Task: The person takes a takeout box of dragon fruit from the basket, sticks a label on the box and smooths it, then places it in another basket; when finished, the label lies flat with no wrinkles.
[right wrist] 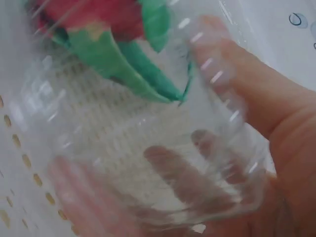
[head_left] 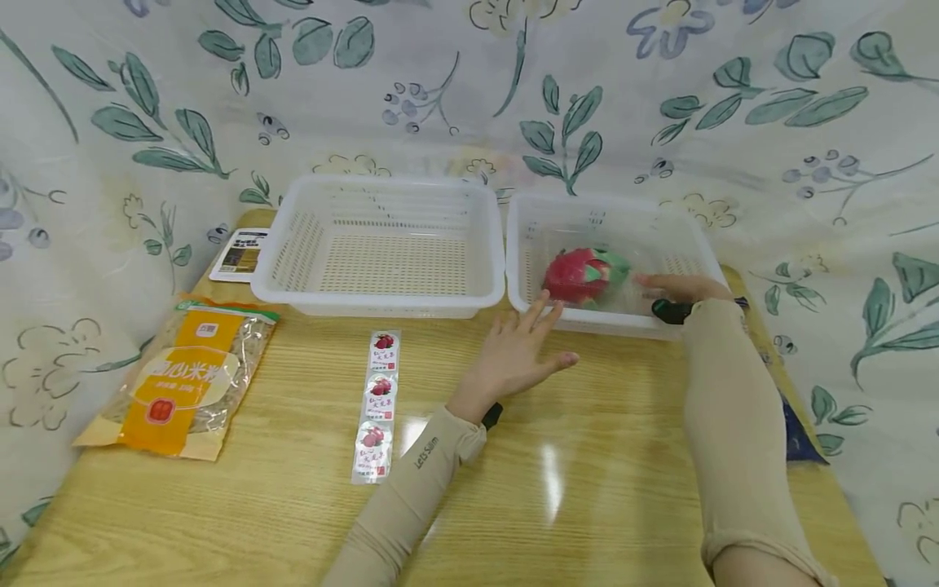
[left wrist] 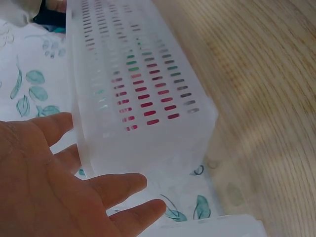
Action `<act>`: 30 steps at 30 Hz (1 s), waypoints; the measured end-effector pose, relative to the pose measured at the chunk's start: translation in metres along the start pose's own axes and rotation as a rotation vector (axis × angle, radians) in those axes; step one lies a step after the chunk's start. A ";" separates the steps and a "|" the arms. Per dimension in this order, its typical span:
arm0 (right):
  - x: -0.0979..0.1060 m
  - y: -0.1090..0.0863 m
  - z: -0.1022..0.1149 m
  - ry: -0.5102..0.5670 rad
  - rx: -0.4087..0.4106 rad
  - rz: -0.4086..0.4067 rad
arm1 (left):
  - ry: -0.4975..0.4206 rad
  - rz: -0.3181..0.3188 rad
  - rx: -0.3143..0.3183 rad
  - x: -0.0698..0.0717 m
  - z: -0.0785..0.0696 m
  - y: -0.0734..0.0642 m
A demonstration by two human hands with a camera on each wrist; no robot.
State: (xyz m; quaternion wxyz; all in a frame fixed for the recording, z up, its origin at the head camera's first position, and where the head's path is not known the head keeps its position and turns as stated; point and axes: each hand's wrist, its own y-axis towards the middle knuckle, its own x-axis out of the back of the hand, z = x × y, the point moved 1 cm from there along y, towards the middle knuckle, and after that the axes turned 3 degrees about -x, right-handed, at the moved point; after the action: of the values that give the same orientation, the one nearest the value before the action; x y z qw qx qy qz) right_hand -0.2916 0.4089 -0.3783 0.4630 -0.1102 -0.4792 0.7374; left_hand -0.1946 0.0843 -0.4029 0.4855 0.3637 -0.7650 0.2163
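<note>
My right hand point(head_left: 682, 287) grips a clear plastic box point(right wrist: 222, 210) inside the right white basket point(head_left: 623, 324). Its fingers and thumb spread around one end of the box, seen through the plastic in the right wrist view. Inside the box lies a pink dragon fruit point(head_left: 575, 275) with green leafy tips. Fingers apart and straight, my left hand point(head_left: 519, 349) is at the front left corner of that basket, fingertips right at the rim. The left wrist view shows the dragon fruit's pink through the basket's slots.
Beside it stands a second white basket point(head_left: 377, 303). A strip of dragon fruit stickers point(head_left: 376, 408) lies on the wooden table point(head_left: 293, 505). At left are an orange and clear food bag point(head_left: 179, 379) and a white packet point(head_left: 239, 257). A dark blue item point(head_left: 801, 432) sits by the right edge.
</note>
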 end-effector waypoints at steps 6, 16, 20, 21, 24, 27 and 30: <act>-0.010 -0.013 -0.002 0.388 0.003 -0.067 | 0.007 0.007 0.015 -0.001 0.000 0.001; -0.009 -0.018 -0.001 0.447 0.199 -0.043 | -0.180 -0.024 -0.022 0.004 0.010 0.010; -0.009 -0.025 0.000 0.470 0.283 -0.052 | -0.289 -0.035 -0.028 0.011 0.017 0.014; -0.009 -0.029 0.001 0.516 0.299 -0.047 | -0.311 -0.034 -0.031 0.012 0.018 0.014; -0.015 -0.041 0.006 0.545 0.355 -0.074 | -0.360 -0.033 -0.048 0.017 0.020 0.011; -0.023 -0.057 0.012 0.569 0.413 -0.115 | -0.385 -0.033 -0.069 0.022 0.020 0.006; -0.035 -0.075 0.018 0.567 0.467 -0.170 | -0.409 -0.036 -0.071 0.028 0.018 -0.003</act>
State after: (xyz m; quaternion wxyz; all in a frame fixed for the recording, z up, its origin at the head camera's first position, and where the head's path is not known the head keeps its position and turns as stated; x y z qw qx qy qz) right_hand -0.2401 0.3794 -0.3184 0.6495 -0.1614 -0.1585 0.7260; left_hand -0.2100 0.0606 -0.3856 0.3363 0.3963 -0.8482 0.1018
